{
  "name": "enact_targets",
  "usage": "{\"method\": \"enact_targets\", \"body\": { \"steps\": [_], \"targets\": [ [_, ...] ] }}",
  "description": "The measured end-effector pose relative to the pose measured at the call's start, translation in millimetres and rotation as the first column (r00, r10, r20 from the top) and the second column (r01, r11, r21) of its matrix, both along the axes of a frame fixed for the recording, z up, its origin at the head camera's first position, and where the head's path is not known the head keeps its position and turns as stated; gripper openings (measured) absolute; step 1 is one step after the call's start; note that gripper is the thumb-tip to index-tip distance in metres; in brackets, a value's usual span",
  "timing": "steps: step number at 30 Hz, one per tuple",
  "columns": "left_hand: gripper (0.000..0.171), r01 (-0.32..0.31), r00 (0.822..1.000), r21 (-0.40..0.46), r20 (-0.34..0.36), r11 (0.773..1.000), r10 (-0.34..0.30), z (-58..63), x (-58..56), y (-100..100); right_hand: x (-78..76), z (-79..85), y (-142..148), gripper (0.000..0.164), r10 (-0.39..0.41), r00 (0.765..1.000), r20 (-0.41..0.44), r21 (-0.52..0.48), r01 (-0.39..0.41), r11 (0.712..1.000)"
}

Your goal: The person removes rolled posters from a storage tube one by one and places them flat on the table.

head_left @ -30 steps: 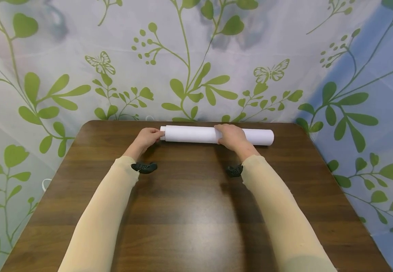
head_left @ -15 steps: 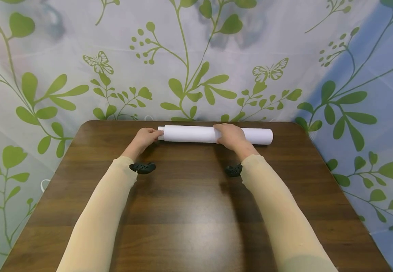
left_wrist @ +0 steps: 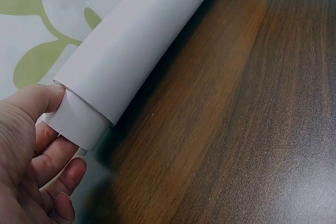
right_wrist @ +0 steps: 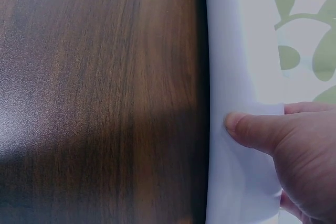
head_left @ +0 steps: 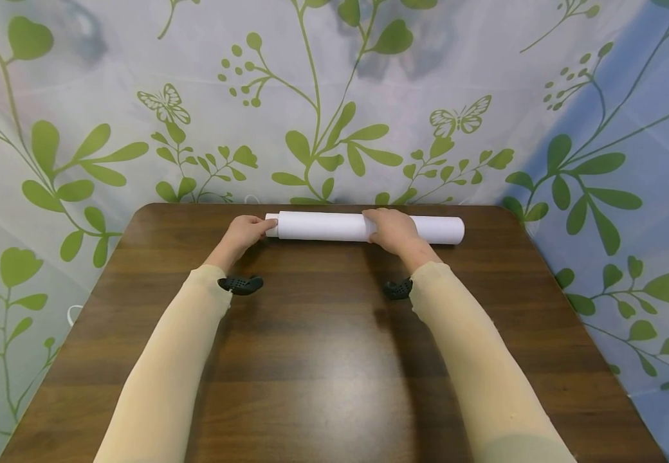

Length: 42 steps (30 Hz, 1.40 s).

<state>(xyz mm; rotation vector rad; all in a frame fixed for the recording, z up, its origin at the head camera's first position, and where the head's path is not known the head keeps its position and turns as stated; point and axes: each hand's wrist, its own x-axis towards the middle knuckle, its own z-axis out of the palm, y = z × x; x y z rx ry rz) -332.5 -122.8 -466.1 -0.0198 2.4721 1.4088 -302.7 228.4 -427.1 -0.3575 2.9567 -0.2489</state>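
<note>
A white paper roll [head_left: 323,226] lies crosswise at the far edge of the wooden table. From its left end sticks out a narrower inner layer [left_wrist: 79,121]. My left hand [head_left: 244,233] pinches that inner part, thumb at the outer layer's rim and fingers beneath, as the left wrist view shows. Right of the roll's middle, my right hand [head_left: 395,230] grips it from above. In the right wrist view the thumb [right_wrist: 239,124] of that hand presses the near side of the roll, and its other fingers are mostly hidden behind.
The brown wooden table [head_left: 311,334] has rounded far corners. Behind it hangs a pale cloth [head_left: 224,128] printed with green leaves and butterflies, close to the table's far edge. Each wrist wears a black strap piece [head_left: 242,285] at the cuff of a cream sleeve [head_left: 155,366].
My left hand has drawn slightly leftward, and a little more of the inner layer shows at the roll's left end. The right hand keeps its hold in the same spot.
</note>
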Motion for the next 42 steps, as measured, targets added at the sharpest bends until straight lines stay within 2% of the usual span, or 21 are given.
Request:
{"method": "enact_targets", "body": {
  "steps": [19,33,42],
  "targets": [
    [0.054,0.005,1.000,-0.054,-0.015,0.999,-0.006,8.2,3.1,-4,0.6,0.9,-2,0.069,-0.002,1.000,0.006,0.002,0.002,1.000],
    [0.055,0.003,1.000,-0.060,-0.013,0.998,-0.003,5.7,0.1,-11,0.3,0.8,0,0.069,-0.003,1.000,0.006,0.003,0.003,1.000],
    [0.054,-0.028,1.000,-0.028,-0.001,0.999,0.028,3.7,-0.2,-16,0.2,1.0,-1,0.068,0.009,1.000,0.003,-0.003,-0.009,1.000]
  ]
}}
